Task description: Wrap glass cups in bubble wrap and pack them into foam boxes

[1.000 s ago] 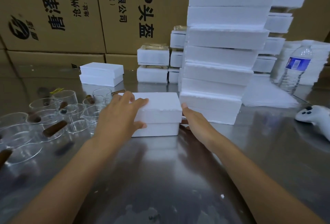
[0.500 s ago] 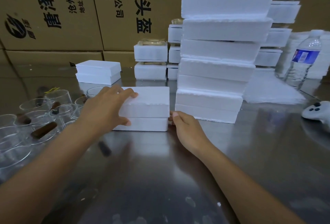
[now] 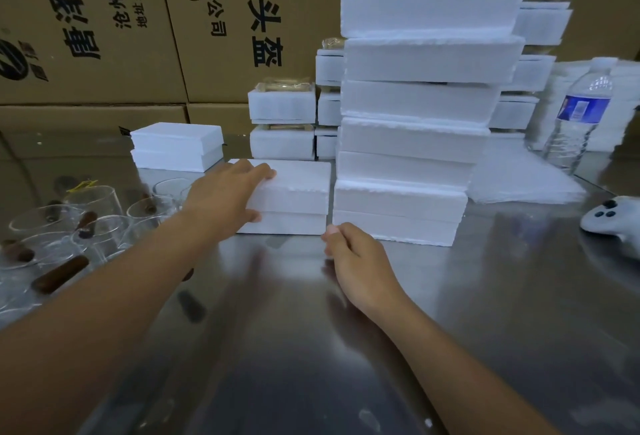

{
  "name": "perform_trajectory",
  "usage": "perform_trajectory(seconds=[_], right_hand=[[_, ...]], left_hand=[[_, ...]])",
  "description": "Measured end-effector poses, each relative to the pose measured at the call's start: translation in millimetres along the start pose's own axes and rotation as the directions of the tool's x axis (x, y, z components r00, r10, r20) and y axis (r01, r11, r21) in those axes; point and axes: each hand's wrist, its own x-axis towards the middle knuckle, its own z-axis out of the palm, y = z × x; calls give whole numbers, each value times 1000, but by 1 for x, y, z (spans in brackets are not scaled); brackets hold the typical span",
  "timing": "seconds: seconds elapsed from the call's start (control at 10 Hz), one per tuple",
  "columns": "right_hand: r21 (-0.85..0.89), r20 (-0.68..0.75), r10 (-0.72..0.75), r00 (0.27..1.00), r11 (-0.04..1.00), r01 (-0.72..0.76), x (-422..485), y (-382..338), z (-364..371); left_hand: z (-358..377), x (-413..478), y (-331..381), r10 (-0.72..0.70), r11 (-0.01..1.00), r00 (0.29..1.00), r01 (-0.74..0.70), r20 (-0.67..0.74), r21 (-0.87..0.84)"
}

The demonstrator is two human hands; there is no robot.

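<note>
Bearing foam boxes [image 3: 415,102], steel table [image 3: 485,313] fronts cardboard cartons [image 3: 104,53].

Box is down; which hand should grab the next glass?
Left. The left hand grips the box right beside the glasses; the right hand sits at the box's near right corner, farther off.

The far left carton [image 3: 90,64] reads "唐泽", "沧州" and "地址:"; the carton to its right [image 3: 239,81] reads "有限公司", "(西区)" and "P头盔".
</note>
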Motion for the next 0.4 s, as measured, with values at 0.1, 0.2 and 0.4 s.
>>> perform_trajectory(seconds=[0.1, 0.2, 0.4], right_hand=[[21, 0, 38, 999, 999, -38, 0, 1, 0], [26, 4, 30, 1000, 999, -30, 1, 0, -2], [84, -19, 54, 998, 995, -52, -1, -5, -6]], left_hand=[[1, 10, 4, 19, 999, 1000, -19, -1, 42], [2, 19, 3, 50, 997, 999, -50, 0, 54], [-9, 21, 8, 3, 990, 997, 7, 74, -138]])
